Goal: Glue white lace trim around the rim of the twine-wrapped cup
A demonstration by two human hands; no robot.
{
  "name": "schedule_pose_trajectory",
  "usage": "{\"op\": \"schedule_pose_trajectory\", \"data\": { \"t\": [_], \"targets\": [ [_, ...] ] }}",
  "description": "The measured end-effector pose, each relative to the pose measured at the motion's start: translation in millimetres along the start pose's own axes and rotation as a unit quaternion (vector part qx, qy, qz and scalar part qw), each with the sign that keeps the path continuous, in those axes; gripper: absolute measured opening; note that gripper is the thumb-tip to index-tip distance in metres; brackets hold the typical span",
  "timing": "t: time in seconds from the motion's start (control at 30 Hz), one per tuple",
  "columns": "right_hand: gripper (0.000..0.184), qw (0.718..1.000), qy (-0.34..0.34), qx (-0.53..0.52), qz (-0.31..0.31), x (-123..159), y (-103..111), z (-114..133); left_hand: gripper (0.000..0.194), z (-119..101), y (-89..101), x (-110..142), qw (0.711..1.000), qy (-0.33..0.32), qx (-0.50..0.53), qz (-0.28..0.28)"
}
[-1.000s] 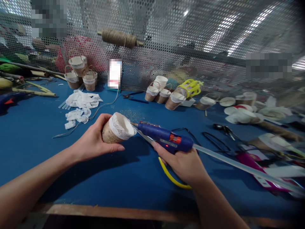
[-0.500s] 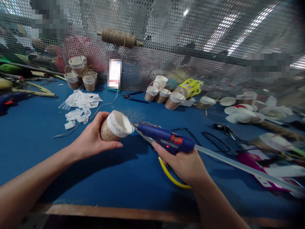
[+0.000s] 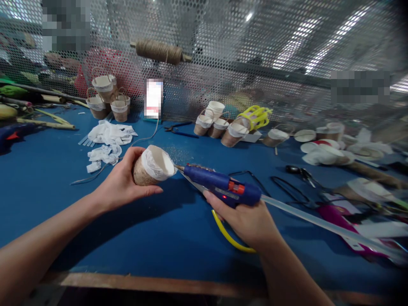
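Note:
My left hand (image 3: 123, 180) is closed around a small twine-wrapped cup (image 3: 145, 172), tilted with its mouth toward the right. White lace trim (image 3: 153, 163) runs round the cup's rim. A blue hot glue gun (image 3: 219, 182) with a lit red light is gripped in my right hand (image 3: 245, 221). The gun's nozzle points left, close to the cup's rim; whether it touches I cannot tell. A long clear glue stick (image 3: 306, 214) sticks out of its back. Scissors with a yellow handle (image 3: 231, 238) are also tucked in my right hand, their blades under the gun.
White lace (image 3: 111, 132) lies left of the cup. Finished lace-rimmed baskets (image 3: 119, 111) stand at the back left, others (image 3: 234, 135) at back centre. Pliers (image 3: 183, 131), a phone (image 3: 153, 100) and a twine spool (image 3: 159, 51) are behind. A magenta item (image 3: 344, 229) lies among clutter at right.
The cup in my left hand has shifted slightly left and up, tilting a little. The glue gun in my right hand has stayed almost still.

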State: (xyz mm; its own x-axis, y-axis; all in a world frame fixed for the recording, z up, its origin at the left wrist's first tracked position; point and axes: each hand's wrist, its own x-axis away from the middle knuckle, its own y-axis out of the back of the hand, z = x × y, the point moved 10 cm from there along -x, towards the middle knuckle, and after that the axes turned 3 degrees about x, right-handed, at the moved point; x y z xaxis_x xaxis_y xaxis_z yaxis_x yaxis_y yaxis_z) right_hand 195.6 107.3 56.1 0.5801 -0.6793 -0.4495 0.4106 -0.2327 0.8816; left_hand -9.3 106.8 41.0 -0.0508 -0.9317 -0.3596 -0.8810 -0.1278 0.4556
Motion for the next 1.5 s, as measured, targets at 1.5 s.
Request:
{"op": "schedule_pose_trajectory", "data": {
  "t": [1.5],
  "targets": [
    [0.022,0.624,-0.319,-0.703,0.123,3.0,-57.7,0.2,0.073,7.2,-34.7,11.5,0.952,0.103,0.262,0.118]
  ]
}}
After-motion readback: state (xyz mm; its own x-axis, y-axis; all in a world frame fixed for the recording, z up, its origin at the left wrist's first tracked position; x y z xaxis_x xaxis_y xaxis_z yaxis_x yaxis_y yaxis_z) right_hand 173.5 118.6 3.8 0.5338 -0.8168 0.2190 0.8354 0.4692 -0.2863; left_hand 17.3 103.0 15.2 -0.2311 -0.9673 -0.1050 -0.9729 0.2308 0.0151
